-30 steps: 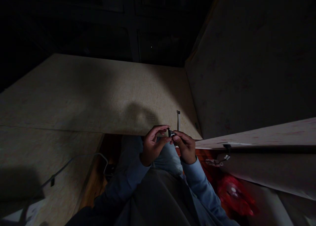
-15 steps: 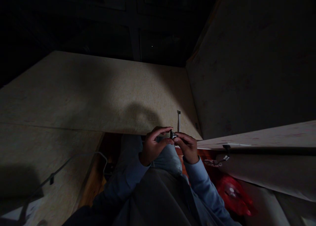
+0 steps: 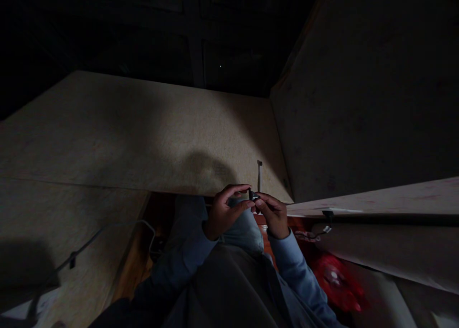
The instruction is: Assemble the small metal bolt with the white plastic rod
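Note:
A small dark object with a shiny metal part [image 3: 254, 197] is held between my two hands, just in front of the table's near edge. Its kind is too small and dim to make out. My left hand [image 3: 224, 212] pinches its dark, flat end between the thumb and the outstretched fingers. From the other side, my right hand [image 3: 274, 214] grips the shiny part with thumb and forefinger. Behind the hands, a thin pale stick-like thing with a dark tip [image 3: 260, 174] lies on the light tabletop [image 3: 172, 132].
An upright panel [image 3: 366, 103] closes off the right side. A grey cable [image 3: 103, 228] with a dark clip runs across the left surface. To the lower right lie a red plastic bag [image 3: 337, 282] and a pale cushion-like shape [image 3: 387, 249]. The background is very dark.
The small object has tilted slightly and shifted a little to the right between my fingers. Both hands stay in nearly the same place.

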The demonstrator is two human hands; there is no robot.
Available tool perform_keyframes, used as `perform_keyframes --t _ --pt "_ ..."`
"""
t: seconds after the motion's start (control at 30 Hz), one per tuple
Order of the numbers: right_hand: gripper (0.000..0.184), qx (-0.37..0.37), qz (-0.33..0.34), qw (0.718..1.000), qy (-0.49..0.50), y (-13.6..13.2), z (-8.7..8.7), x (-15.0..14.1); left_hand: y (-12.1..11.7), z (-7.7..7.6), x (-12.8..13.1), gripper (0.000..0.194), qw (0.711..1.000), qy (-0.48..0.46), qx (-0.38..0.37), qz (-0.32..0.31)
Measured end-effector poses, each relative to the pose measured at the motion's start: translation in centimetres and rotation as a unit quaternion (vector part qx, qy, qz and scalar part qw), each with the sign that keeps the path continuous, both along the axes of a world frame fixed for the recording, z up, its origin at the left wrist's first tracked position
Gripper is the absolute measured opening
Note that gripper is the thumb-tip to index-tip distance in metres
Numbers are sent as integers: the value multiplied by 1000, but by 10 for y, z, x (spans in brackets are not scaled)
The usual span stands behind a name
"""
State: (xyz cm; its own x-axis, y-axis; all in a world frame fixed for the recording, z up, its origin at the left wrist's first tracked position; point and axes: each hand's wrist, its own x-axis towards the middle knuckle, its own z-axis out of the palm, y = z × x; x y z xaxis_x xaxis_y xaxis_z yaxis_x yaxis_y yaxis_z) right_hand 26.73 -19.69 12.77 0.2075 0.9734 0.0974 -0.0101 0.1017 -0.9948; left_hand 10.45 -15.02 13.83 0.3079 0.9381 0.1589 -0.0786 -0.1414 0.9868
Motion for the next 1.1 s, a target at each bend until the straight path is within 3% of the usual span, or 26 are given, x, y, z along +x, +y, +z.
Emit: perform_keyframes --t 0.17,0.27,0.57,0.73,0.9,1.03,1.1 --pt "36 -27 37 999 24 0 1 2 2 0 -2 39 1000 -15 -13 -9" --pt "34 -50 47 997 31 0 1 3 4 0 -5 44 999 -15 -27 -26" --pt "29 -82 -1 996 23 0 -1 21 20 -19 -18 38 995 15 -95 -7" --pt "29 -83 -56 995 19 1 -8 41 31 -40 -28 36 992 40 -116 8" --pt "46 -96 -131 985 -61 13 -25 68 45 -72 -41 41 989 100 -103 43" --pt "61 -167 -168 942 -237 33 -41 90 61 -99 -51 42 981 169 -62 79" --pt "58 -187 -173 921 -295 44 -46 97 71 -110 -55 40 972 211 -24 97"
